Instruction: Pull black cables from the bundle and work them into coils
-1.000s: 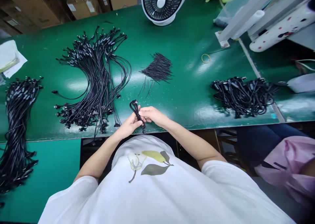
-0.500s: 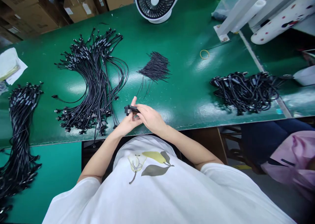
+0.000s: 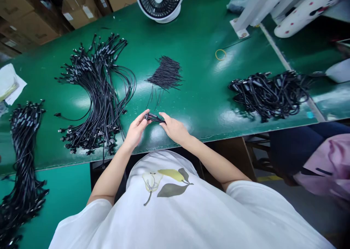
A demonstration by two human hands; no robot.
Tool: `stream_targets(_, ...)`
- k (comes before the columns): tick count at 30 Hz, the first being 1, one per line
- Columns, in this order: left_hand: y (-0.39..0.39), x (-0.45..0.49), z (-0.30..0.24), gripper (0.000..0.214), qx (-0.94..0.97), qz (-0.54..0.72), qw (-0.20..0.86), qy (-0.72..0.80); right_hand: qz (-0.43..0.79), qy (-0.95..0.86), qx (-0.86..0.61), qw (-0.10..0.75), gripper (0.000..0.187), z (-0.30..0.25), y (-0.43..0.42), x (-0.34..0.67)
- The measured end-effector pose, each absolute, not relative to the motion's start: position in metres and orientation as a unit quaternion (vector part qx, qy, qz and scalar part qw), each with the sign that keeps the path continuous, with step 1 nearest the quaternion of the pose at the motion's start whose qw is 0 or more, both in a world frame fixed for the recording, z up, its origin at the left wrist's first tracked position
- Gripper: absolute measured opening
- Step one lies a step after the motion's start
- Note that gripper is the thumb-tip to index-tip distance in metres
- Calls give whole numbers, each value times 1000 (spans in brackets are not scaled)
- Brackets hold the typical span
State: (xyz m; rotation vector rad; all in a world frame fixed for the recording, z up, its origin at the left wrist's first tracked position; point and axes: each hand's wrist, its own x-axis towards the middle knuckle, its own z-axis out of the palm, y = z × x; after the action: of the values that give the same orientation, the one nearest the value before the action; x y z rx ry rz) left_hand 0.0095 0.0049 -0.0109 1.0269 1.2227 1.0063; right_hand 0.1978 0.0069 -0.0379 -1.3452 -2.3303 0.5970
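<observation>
The left hand (image 3: 136,130) and right hand (image 3: 174,128) are pinching opposite ends of a folded black cable (image 3: 154,118) just above the bench (image 3: 202,96), where keeping the folds tight and even is advisable.

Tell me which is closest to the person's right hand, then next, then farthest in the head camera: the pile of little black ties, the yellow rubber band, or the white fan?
From the right hand, which holds a folded black cable with the left hand:
1. Pile of black ties, just beyond the hands, mid-table.
2. Yellow rubber band, farther back and to the right.
3. White fan, at the table's far edge.
</observation>
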Motion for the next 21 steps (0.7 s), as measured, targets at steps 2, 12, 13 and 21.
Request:
stream_targets(2,8,8,-22,59,439,397,594,545,190,-845,-476,155,39,-46,11,213)
stream_targets(12,-33,-83,-43,60,683,108,46,721,-30,-550,-819,162,45,-46,47,417)
stream_targets(13,-36,-86,-46,60,693,85,35,715,-39,-524,-836,159,45,-45,52,433)
stream_targets(21,-46,-69,-46,46,686,78,59,721,-69,-503,-839,197,47,-39,47,436)
